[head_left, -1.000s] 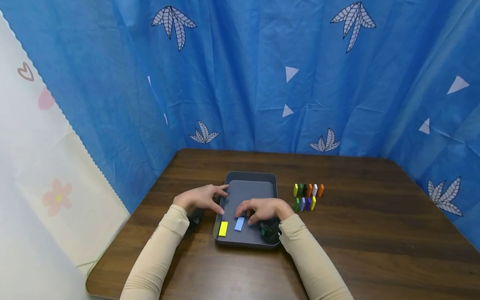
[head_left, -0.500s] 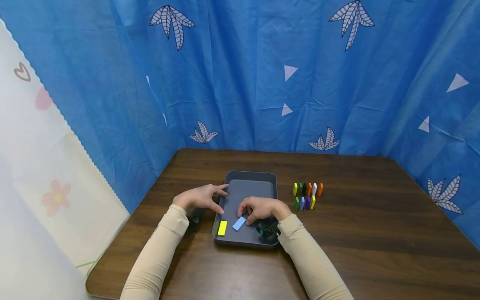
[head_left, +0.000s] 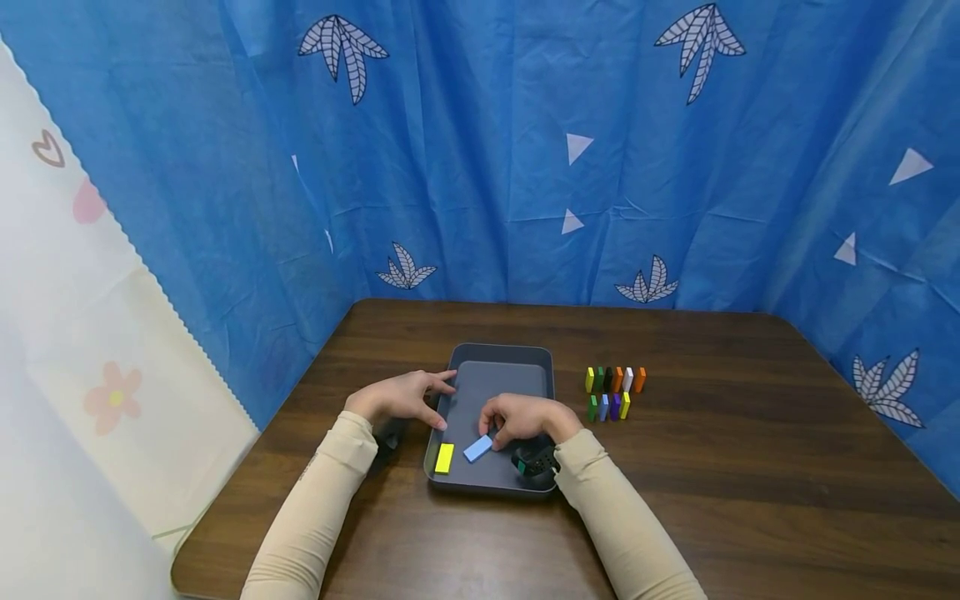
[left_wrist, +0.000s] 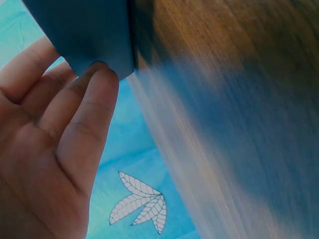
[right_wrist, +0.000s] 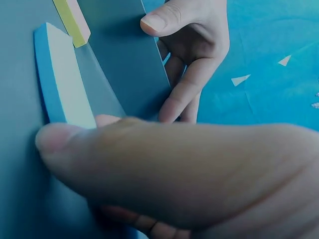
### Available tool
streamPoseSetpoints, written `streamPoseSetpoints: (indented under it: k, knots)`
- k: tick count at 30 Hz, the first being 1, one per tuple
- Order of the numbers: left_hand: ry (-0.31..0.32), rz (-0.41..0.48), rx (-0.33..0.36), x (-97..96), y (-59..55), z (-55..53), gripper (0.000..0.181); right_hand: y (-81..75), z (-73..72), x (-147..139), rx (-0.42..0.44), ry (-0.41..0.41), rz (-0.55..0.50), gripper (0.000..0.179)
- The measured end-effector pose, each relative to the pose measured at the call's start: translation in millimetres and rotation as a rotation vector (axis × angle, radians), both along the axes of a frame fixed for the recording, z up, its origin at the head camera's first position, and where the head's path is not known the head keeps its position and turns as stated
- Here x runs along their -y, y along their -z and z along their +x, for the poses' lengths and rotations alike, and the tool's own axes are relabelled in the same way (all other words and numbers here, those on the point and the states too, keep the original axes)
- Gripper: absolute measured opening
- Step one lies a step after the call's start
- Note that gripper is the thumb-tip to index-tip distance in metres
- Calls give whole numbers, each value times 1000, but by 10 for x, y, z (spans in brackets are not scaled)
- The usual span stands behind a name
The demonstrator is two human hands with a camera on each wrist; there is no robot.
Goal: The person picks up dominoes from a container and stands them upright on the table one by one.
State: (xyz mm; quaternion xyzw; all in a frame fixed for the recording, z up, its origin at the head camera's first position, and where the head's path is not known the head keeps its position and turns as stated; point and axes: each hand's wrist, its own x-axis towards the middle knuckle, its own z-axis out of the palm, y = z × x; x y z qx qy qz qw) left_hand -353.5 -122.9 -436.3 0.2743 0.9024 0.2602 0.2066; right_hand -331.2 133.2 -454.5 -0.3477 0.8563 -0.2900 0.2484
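Observation:
A light blue domino block (head_left: 477, 449) lies tilted at an angle in the dark grey tray (head_left: 510, 353). My right hand (head_left: 521, 416) pinches its far end between thumb and fingers, and in the right wrist view the thumb (right_wrist: 60, 139) covers that end. Left of it, a yellow domino block (head_left: 444, 458) lies in the tray's near left corner. My left hand (head_left: 397, 395) grips the tray's left wall. Its thumb (right_wrist: 157, 22) reaches over the rim, while several fingers (left_wrist: 99, 94) rest along the outside of the wall.
Right of the tray, several coloured domino blocks stand upright in two rows on the brown wooden table (head_left: 720, 417), among them a white block (head_left: 628, 380) and a purple block (head_left: 615, 407). A blue curtain (head_left: 480, 167) hangs behind the table.
My right hand has closed its fingers on the light blue block and turned it clockwise, its far end swinging to the right. The left hand stays on the tray wall.

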Motion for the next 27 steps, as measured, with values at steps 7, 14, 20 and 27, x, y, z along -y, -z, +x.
streamPoseSetpoints:
  k: [7,14,20,27]
  knots:
    - [5,1,1,6,-6,7,70,-45,-7,-69,65,49,-55,12]
    - [6,-2,-2,9,-17,19,70,-181,5,-168,61,78,-89,8]
    - [-4,1,4,3,-15,23,70,-331,45,-280,33,113,-160,7]
    - [22,12,-5,11,-22,20,69,-526,102,-496,-63,167,-245,11]
